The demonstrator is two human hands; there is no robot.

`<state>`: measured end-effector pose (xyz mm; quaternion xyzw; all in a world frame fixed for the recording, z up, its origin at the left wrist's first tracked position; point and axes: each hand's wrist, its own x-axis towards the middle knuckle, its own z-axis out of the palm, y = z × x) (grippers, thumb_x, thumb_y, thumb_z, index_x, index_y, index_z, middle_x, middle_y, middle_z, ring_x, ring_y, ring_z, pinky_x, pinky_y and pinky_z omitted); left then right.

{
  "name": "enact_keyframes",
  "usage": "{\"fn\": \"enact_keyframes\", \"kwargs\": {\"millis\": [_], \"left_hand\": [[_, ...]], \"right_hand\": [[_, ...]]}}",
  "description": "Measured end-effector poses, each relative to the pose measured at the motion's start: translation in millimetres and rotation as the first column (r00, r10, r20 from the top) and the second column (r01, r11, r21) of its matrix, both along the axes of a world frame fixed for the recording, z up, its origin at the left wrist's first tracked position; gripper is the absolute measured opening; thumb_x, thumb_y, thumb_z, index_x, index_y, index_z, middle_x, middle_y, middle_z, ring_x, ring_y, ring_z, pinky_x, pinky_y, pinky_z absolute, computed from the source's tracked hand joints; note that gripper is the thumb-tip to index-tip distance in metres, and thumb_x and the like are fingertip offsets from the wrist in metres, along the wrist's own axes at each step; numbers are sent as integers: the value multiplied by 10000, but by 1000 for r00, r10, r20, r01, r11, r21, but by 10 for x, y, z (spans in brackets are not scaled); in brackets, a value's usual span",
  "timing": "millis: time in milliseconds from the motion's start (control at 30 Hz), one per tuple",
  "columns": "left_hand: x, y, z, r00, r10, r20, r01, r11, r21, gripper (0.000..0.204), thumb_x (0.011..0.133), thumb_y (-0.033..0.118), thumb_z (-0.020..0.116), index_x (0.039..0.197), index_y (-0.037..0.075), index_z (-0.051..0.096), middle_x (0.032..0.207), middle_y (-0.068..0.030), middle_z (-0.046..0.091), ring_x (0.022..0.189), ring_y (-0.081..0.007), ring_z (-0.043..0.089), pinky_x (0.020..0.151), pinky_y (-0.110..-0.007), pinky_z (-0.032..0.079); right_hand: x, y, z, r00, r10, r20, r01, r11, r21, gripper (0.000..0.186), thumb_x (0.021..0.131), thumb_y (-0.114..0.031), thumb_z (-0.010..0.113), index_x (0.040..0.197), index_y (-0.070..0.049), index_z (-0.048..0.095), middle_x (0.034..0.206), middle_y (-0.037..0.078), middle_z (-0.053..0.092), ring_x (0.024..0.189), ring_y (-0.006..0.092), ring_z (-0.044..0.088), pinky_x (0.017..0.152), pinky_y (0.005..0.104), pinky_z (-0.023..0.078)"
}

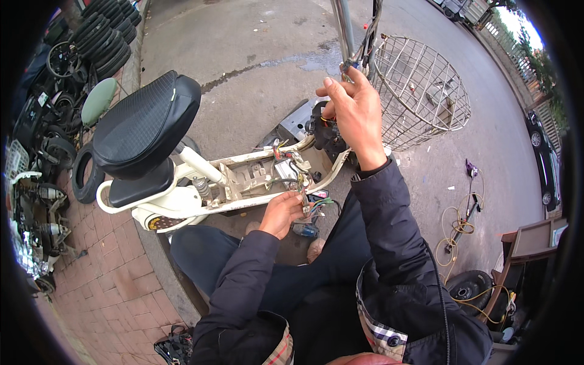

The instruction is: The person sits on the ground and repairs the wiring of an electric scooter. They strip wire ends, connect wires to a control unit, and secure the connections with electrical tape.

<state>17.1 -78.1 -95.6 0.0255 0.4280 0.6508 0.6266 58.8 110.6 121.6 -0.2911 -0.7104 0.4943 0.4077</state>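
A cream electric scooter (234,205) stands before me with its floor cover off, baring wires and a silver box (285,169) in the frame. My left hand (281,216) pinches a wire connector (305,199) at the near side of the frame; coloured wires (322,205) hang beside it. Raised at the front column, my right hand (356,115) has its fingers apart, the upper fingertips against or close to the cable bundle (368,42) by the metal tube (344,27). Whether they touch a wire is unclear. Below that hand sits a black housing (327,129) with wires.
A wire basket (420,91) juts out at the front right. The black seat (143,125) rises at the left. Stacked tyres (103,39) and loose parts line the left side. A yellow cord (453,237) and a wheel (471,287) lie on the right.
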Motion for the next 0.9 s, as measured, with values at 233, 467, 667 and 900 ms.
{"fn": "enact_keyframes", "kwargs": {"millis": [233,467,667,900], "left_hand": [[-19,27,-99,1000,-25,-7,25,999,33,199,1042,98,539,1183,-30,596,1175,-145,667,1148,-297,674,944,-469,563],[8,38,-23,999,-31,-23,32,999,43,197,1050,98,520,1177,-33,595,1145,-154,681,1131,-301,686,962,-455,558],[18,-5,19,999,-12,-32,13,1000,14,186,1050,95,517,1155,-32,603,1132,-156,687,1123,-304,691,979,-447,555],[7,-35,22,1000,-10,-29,10,1000,14,181,1051,88,508,1145,-34,604,1132,-155,684,1130,-310,689,979,-452,553]], "right_hand": [[257,228,-140,993,-111,-49,114,992,59,238,992,-127,601,1121,55,684,762,-17,632,628,28,510,546,220,398],[572,219,-209,977,-210,-45,212,976,41,254,1026,-144,627,1179,40,716,819,-69,580,680,2,435,577,187,325],[640,189,-175,982,-170,-88,175,983,57,273,1036,-205,615,1168,-1,738,839,-36,632,721,29,497,663,213,434],[605,115,-107,965,40,-261,-101,969,-226,251,1019,-186,623,1179,-29,736,892,-34,615,820,59,559,742,232,478]]}}
